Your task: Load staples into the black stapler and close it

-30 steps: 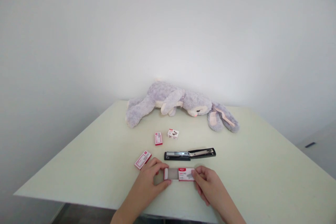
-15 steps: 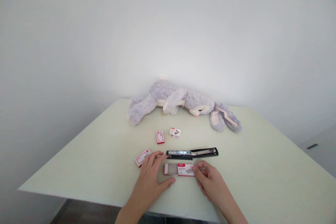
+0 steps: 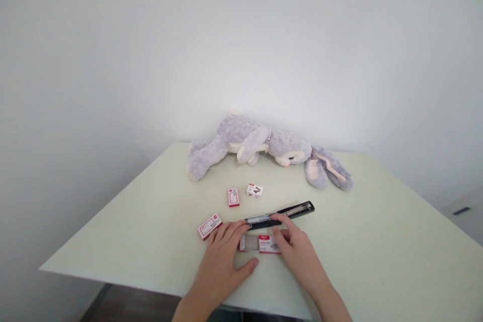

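Note:
A black stapler [image 3: 294, 210] lies opened out flat on the table, its metal magazine toward the left and its lid angled up to the right. My left hand [image 3: 224, 261] is spread out, fingertips at the stapler's left end and thumb apart. The index finger of my right hand [image 3: 298, 249] stretches onto the magazine, while its other fingers curl in; nothing is visibly held. Between the hands lies a long red-and-white staple box [image 3: 267, 244] with a see-through section, partly covered by my right hand. A red-and-white box [image 3: 210, 226] sits just left of my left fingers.
Two small boxes, a red-and-white one [image 3: 233, 197] and a white one [image 3: 254, 190], stand beyond the stapler. A grey plush rabbit [image 3: 241, 131] lies along the back of the pale table [image 3: 132, 241], against the wall.
My right hand has left the staple box's right end and reached up to the stapler's magazine. The stapler has turned, its right end now farther away. My left hand stays near its left end.

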{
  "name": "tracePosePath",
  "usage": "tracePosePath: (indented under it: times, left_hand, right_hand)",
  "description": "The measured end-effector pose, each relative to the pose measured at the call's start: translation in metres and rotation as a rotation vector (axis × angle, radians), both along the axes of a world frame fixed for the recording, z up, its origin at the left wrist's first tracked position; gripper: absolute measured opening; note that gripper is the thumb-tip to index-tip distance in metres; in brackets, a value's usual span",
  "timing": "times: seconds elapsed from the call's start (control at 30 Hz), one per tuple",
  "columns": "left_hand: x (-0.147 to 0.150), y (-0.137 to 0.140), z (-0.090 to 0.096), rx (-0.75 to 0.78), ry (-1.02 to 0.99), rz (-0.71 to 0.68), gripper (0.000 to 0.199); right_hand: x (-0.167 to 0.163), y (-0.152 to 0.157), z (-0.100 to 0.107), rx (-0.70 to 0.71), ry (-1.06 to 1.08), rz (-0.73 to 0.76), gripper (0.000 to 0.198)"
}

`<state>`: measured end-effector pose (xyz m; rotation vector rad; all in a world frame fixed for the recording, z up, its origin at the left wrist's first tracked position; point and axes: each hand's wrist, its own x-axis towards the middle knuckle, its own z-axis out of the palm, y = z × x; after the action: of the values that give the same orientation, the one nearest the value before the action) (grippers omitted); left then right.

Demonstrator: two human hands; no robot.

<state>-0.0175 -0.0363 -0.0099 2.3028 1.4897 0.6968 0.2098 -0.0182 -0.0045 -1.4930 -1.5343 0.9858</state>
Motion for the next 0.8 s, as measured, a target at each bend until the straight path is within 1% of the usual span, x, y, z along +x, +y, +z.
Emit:
tracePosePath:
  times: [0.17,0.33,0.4,0.6,0.8]
  left_hand:
    - [0.000,0.000,-0.001,-0.015,0.027,-0.001,0.071]
    - [-0.001,0.001,-0.004,-0.013,0.009,0.001,0.070]
    - [-0.001,0.001,-0.004,-0.017,0.003,-0.005,0.069]
    - [-0.001,0.000,0.003,-0.044,0.014,-0.037,0.066]
    - [-0.001,-0.001,0.010,-0.063,0.025,-0.085,0.065]
  right_hand:
    - [-0.012,0.012,0.002,-0.033,0.162,-0.003,0.049]
    - [-0.028,0.017,0.001,-0.160,0.336,0.038,0.053]
    - [-0.032,0.018,-0.003,-0.181,0.379,0.028,0.054]
    - [-0.035,0.020,-0.016,-0.147,0.433,-0.024,0.050]
    - [-0.040,0.019,-0.016,-0.107,0.411,-0.005,0.045]
